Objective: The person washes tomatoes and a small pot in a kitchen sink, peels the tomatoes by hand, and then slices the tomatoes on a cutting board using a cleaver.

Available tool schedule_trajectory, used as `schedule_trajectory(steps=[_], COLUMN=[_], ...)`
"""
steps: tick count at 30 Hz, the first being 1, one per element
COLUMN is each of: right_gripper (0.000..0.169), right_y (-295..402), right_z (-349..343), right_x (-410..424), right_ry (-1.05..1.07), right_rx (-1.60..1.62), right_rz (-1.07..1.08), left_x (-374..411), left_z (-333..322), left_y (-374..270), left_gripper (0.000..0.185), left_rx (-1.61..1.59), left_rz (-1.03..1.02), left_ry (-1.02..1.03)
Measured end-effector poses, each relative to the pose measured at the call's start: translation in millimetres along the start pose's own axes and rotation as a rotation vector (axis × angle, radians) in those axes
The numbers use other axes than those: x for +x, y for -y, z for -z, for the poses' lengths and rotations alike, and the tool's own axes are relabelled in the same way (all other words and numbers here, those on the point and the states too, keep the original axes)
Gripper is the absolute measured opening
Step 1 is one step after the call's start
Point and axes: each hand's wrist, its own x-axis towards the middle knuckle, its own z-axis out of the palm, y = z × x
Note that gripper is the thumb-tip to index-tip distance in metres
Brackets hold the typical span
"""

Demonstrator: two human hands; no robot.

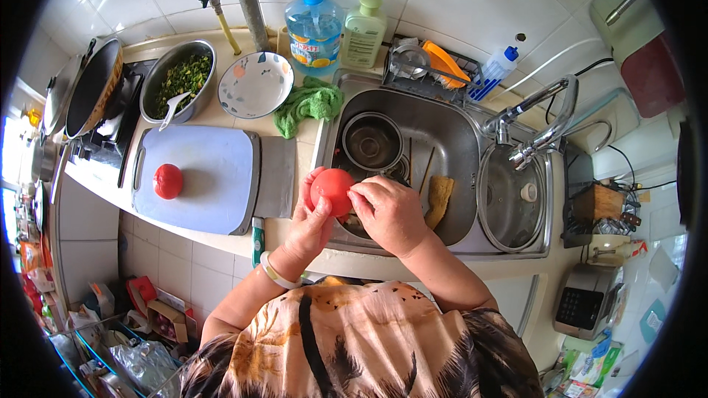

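My left hand cups a red tomato above the left side of the steel sink. The tomato's surface looks smooth and wet. The fingertips of my right hand pinch at its right side; too small to tell is whether loose skin is between them. A second red tomato rests on the blue-grey cutting board to the left. Between board and sink lies a cleaver with a grey blade and a green handle that reaches the counter's front edge.
Inside the sink are a metal pot and a tan scrubbing pad. Behind the board stand a bowl of chopped greens, a patterned plate and a green cloth. The faucet arches over the right basin.
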Motion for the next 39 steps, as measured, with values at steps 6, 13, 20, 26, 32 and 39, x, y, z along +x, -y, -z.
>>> schedule_trajectory(steps=[6, 13, 20, 26, 32, 39], right_gripper=[0.009, 0.007, 0.014, 0.070, 0.080, 0.070], right_y=[-3, -51, -112, -74, -31, -10], right_z=[-5, -31, -103, -42, -27, -27], right_x=[3, 4, -75, -45, -35, -33], right_ry=[0.107, 0.079, 0.533, 0.537, 0.272, 0.109], right_rx=[-0.065, 0.370, 0.021, 1.360, 1.612, 1.309], right_rz=[-0.069, -0.417, -0.403, -0.654, -0.731, -0.559], left_x=[-2, 5, 12, 26, 38, -9], left_z=[1, 12, 30, 25, -20, -2], left_y=[-7, -8, -7, -36, -39, -24], left_gripper=[0.073, 0.066, 0.067, 0.092, 0.120, 0.093], left_rx=[0.159, -0.282, -0.304, 0.686, 1.053, 0.283], left_rz=[-0.003, 0.264, 0.377, 0.005, -0.350, 0.108], left_ry=[-0.030, -0.119, -0.190, 0.095, 0.364, 0.167])
